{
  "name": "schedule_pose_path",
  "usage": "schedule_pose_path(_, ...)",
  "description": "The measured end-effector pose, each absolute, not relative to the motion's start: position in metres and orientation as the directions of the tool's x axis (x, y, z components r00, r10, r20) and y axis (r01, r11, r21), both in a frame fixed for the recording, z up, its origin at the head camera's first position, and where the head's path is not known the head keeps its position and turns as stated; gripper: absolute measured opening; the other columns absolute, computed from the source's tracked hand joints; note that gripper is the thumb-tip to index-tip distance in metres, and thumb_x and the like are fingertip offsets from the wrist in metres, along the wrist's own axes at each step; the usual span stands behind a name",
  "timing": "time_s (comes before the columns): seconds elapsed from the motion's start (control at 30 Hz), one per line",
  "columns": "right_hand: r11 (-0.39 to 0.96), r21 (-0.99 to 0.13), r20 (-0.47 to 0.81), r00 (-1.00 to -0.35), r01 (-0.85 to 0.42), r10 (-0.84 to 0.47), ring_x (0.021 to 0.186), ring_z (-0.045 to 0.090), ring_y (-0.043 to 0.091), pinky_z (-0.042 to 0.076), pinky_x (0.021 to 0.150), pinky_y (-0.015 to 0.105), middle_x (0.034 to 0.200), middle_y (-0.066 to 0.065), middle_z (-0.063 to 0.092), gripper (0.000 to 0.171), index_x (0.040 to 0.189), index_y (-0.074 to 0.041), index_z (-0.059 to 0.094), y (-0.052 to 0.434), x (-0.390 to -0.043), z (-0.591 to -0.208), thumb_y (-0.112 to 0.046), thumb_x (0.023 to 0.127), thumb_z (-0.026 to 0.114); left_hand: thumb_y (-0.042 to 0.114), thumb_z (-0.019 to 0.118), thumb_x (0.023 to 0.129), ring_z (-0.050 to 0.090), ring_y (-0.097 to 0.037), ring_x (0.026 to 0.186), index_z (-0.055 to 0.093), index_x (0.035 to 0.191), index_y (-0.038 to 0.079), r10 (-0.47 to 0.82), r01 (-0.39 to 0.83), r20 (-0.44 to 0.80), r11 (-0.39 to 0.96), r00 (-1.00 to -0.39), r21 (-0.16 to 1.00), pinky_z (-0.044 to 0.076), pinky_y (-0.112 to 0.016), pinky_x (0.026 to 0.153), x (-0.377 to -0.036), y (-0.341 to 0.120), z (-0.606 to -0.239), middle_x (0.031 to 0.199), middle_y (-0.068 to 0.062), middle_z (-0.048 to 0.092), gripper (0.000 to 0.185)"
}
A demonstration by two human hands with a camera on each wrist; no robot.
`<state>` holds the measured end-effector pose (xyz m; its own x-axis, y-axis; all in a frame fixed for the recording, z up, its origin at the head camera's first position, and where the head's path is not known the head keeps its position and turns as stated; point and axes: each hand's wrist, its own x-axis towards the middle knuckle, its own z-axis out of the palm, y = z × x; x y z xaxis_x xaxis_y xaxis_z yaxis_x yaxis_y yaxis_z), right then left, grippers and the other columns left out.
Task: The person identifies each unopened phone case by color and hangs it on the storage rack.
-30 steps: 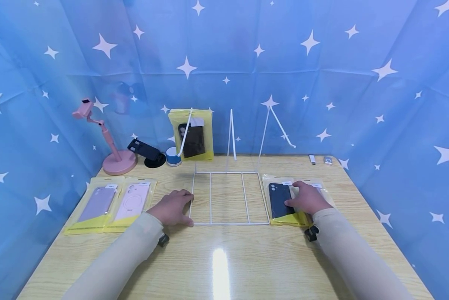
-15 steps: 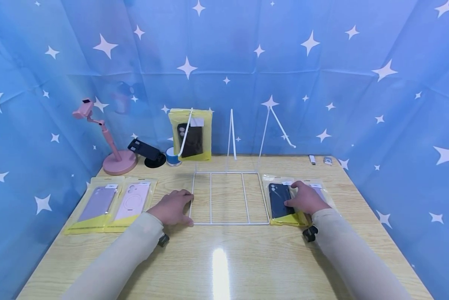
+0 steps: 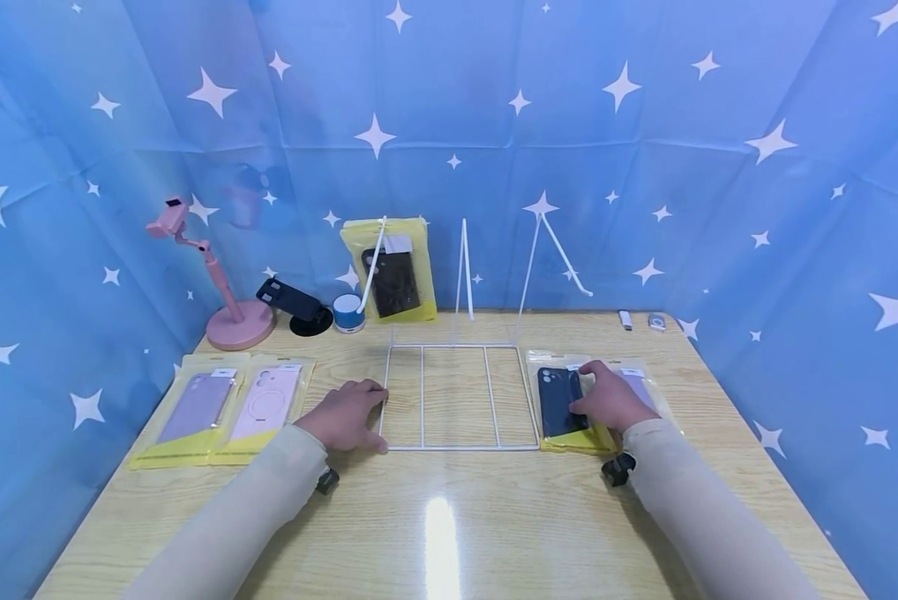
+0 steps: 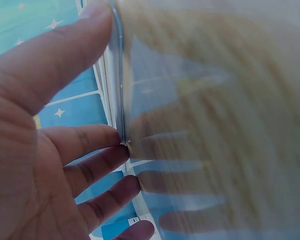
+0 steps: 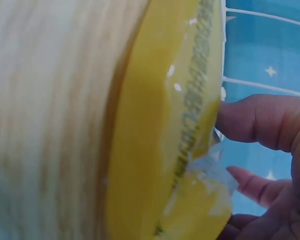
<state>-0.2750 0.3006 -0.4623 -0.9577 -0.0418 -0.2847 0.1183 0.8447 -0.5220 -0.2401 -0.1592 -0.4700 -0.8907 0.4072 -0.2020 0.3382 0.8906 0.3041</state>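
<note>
Barely shifted since a second ago: right hand (image 3: 606, 398) grip pinching the dark phone case in its yellow plastic packet (image 3: 561, 402), just right of the white wire rack (image 3: 456, 396) on the wooden counter (image 3: 449, 517). Left hand (image 3: 344, 414), fingers straight, steadying the rack's left edge. Pickup step, apparently; next, lifting the packet toward the rack.

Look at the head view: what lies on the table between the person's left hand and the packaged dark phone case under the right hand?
The flat base of the white wire rack lies between the left hand and the dark phone case, over bare wooden table.
</note>
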Motion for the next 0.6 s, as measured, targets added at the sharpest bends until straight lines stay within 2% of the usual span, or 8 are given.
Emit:
schedule_pose_path(0.27,0.813,-0.569,-0.281,-0.958,0.122,-0.053,0.124,0.057,0.044,0.053,0.097,0.055,0.143,0.037,0.055,0.079,0.156,-0.001,0.035,0.2992,-0.2735,-0.4639,-0.014,0.092,0.077,0.048,0.088,0.082,0.042,-0.037,0.149,0.052,0.156,0.008,0.404,0.335,-0.21,0.893,-0.89,0.299,0.039,-0.057,0.12,-0.2417,-0.1588,-0.4719,0.161,-0.011,0.046,0.092)
schedule_pose_path(0.43,0.788,-0.599,-0.286,-0.957,0.142,-0.045,0.123,0.056,0.043,0.052,0.096,0.054,0.145,0.037,0.052,0.075,0.156,-0.001,0.035,0.2975,-0.272,-0.4649,-0.01,0.092,0.075,0.049,0.09,0.081,0.043,-0.036,0.148,0.052,0.156,0.008,0.398,0.327,-0.213,0.895,-0.892,0.302,0.039,-0.056,0.12,-0.242,-0.1585,-0.4724,0.161,-0.01,0.047,0.093)
schedule_pose_path(0.5,0.776,-0.613,-0.283,-0.958,0.149,-0.04,0.12,0.057,0.041,0.052,0.095,0.051,0.145,0.036,0.051,0.074,0.155,-0.002,0.036,0.2968,-0.2713,-0.4645,-0.008,0.092,0.073,0.049,0.09,0.08,0.043,-0.036,0.148,0.052,0.155,0.008,0.397,0.327,-0.209,0.895,-0.893,0.303,0.04,-0.056,0.119,-0.2422,-0.1584,-0.4729,0.161,-0.011,0.047,0.094)
schedule_pose_path(0.6,0.769,-0.624,-0.268,-0.962,0.138,-0.045,0.108,0.058,0.038,0.051,0.086,0.045,0.141,0.034,0.055,0.073,0.155,-0.001,0.036,0.2964,-0.2706,-0.4638,-0.006,0.092,0.072,0.049,0.09,0.08,0.044,-0.036,0.147,0.053,0.155,0.008,0.396,0.326,-0.208,0.896,-0.895,0.302,0.04,-0.055,0.119,-0.2424,-0.1585,-0.4737,0.16,-0.011,0.048,0.094)
